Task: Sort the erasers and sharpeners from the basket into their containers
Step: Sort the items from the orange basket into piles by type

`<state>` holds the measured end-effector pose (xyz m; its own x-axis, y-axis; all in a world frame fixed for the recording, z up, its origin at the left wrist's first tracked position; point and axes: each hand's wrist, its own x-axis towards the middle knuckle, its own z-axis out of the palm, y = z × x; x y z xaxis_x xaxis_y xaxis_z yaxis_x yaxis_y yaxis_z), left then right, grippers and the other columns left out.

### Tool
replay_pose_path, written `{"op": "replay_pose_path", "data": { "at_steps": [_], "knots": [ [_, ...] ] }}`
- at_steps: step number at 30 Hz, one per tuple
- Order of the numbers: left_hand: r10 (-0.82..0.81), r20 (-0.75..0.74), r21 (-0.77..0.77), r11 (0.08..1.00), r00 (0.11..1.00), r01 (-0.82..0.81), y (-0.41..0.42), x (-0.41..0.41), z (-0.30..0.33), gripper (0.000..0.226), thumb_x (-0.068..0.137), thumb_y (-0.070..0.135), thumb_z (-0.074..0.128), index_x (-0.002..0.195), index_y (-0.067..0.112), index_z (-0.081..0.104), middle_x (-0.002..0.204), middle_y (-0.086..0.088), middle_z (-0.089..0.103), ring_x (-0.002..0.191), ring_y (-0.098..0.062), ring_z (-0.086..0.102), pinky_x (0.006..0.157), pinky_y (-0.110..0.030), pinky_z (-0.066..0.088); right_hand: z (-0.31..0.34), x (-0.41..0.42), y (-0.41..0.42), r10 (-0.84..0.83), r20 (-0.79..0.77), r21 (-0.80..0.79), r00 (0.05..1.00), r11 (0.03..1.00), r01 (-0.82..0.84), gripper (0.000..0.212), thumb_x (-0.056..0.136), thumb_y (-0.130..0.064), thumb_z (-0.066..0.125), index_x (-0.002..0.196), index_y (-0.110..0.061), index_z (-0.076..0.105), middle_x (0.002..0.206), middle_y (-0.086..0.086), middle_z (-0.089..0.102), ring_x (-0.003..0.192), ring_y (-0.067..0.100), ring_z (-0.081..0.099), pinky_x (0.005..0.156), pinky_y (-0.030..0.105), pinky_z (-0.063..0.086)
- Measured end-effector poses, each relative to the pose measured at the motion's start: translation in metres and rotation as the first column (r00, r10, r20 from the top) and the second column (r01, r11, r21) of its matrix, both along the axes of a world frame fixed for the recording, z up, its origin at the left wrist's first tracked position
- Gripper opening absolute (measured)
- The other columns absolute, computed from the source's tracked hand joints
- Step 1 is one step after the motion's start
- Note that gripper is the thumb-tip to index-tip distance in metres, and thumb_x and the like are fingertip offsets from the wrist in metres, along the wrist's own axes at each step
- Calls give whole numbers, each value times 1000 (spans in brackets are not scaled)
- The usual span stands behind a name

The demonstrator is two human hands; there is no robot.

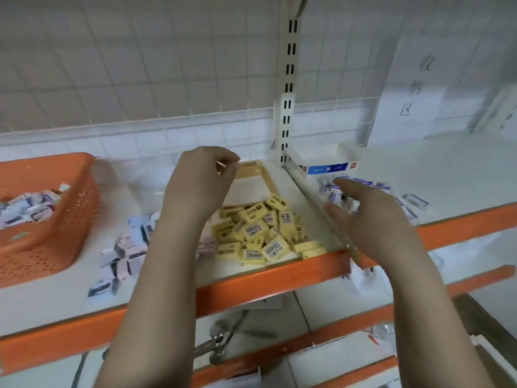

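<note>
An orange basket (pixel 70 208) at the left holds several small white-and-blue packets. More of these packets (pixel 126 250) lie loose on the shelf beside it. A shallow yellow-rimmed tray (pixel 268 177) in the middle holds a heap of yellow erasers (pixel 263 233). My left hand (pixel 201 183) hovers over the tray's far end with its fingers curled; whether it holds anything is unclear. My right hand (pixel 363 208) is spread with straight fingers over a scatter of white-and-blue packets (pixel 414 203) on the right shelf section.
A white-and-blue carton (pixel 327 163) stands behind the right-hand packets, beside the slotted shelf upright (pixel 288 88). The shelf has an orange front edge (pixel 251 281). Lower shelves hold metal utensils (pixel 223 340) and more packets. A wire grid backs the shelf.
</note>
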<state>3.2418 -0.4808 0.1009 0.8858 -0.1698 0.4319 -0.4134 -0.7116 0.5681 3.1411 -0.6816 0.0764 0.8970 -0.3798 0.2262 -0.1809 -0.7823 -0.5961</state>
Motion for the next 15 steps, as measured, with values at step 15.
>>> {"op": "replay_pose_path", "data": {
  "at_steps": [15],
  "knots": [
    [27, 25, 114, 993, 999, -30, 311, 13, 22, 14, 89, 21, 59, 94, 25, 71, 76, 19, 59, 67, 5, 53, 62, -14, 38, 2, 50, 305, 128, 91, -23, 988, 992, -127, 51, 89, -30, 60, 138, -27, 46, 137, -3, 51, 106, 13, 54, 71, 9, 25]
  ]
}}
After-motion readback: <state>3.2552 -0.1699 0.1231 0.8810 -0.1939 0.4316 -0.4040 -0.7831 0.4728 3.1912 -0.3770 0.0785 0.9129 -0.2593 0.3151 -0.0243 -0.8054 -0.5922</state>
